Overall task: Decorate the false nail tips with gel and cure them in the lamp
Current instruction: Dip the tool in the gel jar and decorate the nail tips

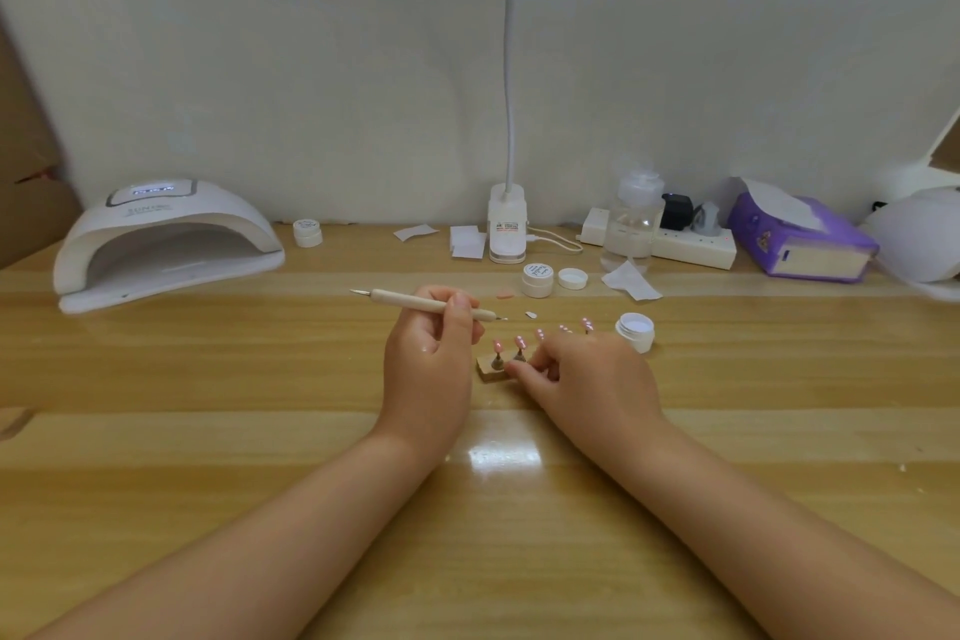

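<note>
now your left hand (431,343) curls its grip round the dotting tool (423,303), held level, tip pointing right. just right of it, your right hand (582,374) lies knuckles-up, fingers pinching the wooden stand (491,372) bearing the pink nail tips (519,341). the curing lamp (166,239) sits well left on the bench (208,405).

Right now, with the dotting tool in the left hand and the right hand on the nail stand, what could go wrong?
1. The right hand grips the wooden stand with fingers right beside the pink nail tips; if the gel is still wet, it could smear.
2. The open jar sits just past the right hand's knuckles; lifting the stand could knock it over.
3. The left hand holds the dotting tool, whose tip points at a loose tip on the table; a sweep could flick it away.
</note>
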`<state>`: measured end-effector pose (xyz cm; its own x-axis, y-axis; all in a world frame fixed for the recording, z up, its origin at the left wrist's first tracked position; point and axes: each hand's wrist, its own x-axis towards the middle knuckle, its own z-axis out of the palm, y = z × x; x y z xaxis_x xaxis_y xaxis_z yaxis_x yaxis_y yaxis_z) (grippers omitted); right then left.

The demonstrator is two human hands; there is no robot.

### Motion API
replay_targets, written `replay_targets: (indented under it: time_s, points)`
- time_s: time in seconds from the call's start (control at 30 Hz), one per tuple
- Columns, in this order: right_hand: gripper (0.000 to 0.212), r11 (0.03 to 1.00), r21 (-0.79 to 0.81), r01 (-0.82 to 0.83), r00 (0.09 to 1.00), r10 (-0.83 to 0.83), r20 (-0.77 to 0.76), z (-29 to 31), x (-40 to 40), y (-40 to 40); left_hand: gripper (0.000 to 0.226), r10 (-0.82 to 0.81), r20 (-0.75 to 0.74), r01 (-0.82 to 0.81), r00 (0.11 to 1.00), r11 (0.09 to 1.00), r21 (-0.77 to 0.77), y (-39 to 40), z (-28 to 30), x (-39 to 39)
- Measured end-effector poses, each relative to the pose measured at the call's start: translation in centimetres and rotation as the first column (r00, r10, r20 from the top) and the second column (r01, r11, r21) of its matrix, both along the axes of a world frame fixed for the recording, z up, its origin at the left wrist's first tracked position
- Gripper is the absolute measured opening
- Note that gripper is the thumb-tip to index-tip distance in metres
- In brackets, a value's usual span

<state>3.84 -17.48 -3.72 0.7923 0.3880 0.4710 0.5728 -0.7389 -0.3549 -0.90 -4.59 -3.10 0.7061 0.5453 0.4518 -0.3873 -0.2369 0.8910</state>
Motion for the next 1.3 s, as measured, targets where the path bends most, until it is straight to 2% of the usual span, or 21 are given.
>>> replay_targets:
  time_s: [0.13, 0.27, 0.33, 0.37, 0.43, 0.57, 0.67, 0.73, 0.87, 1.0, 1.13, 1.2, 1.3]
  points:
    - [0.031, 1.000, -0.004, -0.030, 1.000, 0.030, 0.011, 0.7, -0.5, -0.5, 0.020, -0.001, -0.007, 0.001, 1.000, 1.000, -0.003, 0.0, 0.1, -0.1]
    - [0.031, 0.996, -0.090, -0.010, 0.993, 0.021, 0.119, 2.7, -0.4, -1.8, 0.019, -0.002, 0.002, 0.002, 1.000, 1.000, -0.009, 0.0, 0.2, -0.2]
    - [0.026, 1.000, -0.025, 0.010, 0.990, -0.006, 0.138, 3.7, 0.5, -2.9, 0.020, -0.003, -0.001, 0.003, 1.000, 1.000, -0.003, 0.0, 0.2, -0.3]
    - [0.028, 1.000, 0.015, 0.020, 0.993, -0.021, 0.117, 4.0, 1.2, -3.6, 0.020, -0.006, -0.003, 0.006, 1.000, 1.000, 0.000, 0.0, 0.2, -0.3]
    - [0.044, 0.996, 0.031, 0.078, 0.996, -0.080, 0.043, 4.0, 2.6, -4.9, 0.020, -0.010, -0.007, 0.010, 1.000, 1.000, 0.011, 0.1, 0.2, -0.3]
    - [0.075, 0.951, -0.091, 0.296, 0.942, -0.306, -0.135, 2.7, 5.0, -7.7, 0.020, -0.007, -0.013, 0.007, 1.000, 1.000, 0.029, 0.2, 0.1, -0.3]
    - [0.084, 0.934, -0.129, 0.334, 0.890, -0.358, -0.284, 1.5, 5.8, -8.8, 0.020, -0.006, -0.019, 0.007, 1.000, 0.999, 0.032, 0.3, 0.0, -0.3]
    - [0.081, 0.935, -0.144, 0.324, 0.878, -0.354, -0.323, 1.0, 6.1, -8.9, 0.020, -0.003, -0.019, 0.004, 1.000, 0.999, 0.035, 0.3, 0.0, -0.3]
    - [0.061, 0.945, -0.134, 0.298, 0.901, -0.325, -0.287, 0.5, 6.3, -8.3, 0.020, -0.003, -0.011, 0.003, 1.000, 0.999, 0.043, 0.2, 0.0, -0.3]
    - [0.034, 0.973, 0.020, 0.231, 0.944, -0.219, -0.247, 0.4, 6.0, -7.9, 0.020, -0.005, -0.012, 0.006, 1.000, 0.998, 0.059, 0.2, -0.1, -0.4]
    - [0.031, 0.971, 0.144, 0.193, 0.979, -0.182, -0.088, 0.8, 5.5, -7.4, 0.021, -0.016, 0.000, 0.016, 1.000, 0.997, 0.070, 0.2, 0.0, -0.5]
    - [0.027, 0.975, 0.215, 0.064, 0.997, -0.073, 0.034, 1.3, 4.3, -6.6, 0.018, -0.027, 0.027, 0.025, 0.999, 0.997, 0.074, 0.1, 0.1, -0.7]
    - [0.024, 0.971, 0.145, -0.190, 0.972, 0.166, 0.168, 1.6, 2.0, -4.7, 0.014, -0.040, 0.076, 0.031, 0.996, 0.993, 0.118, -0.3, 0.3, -1.0]
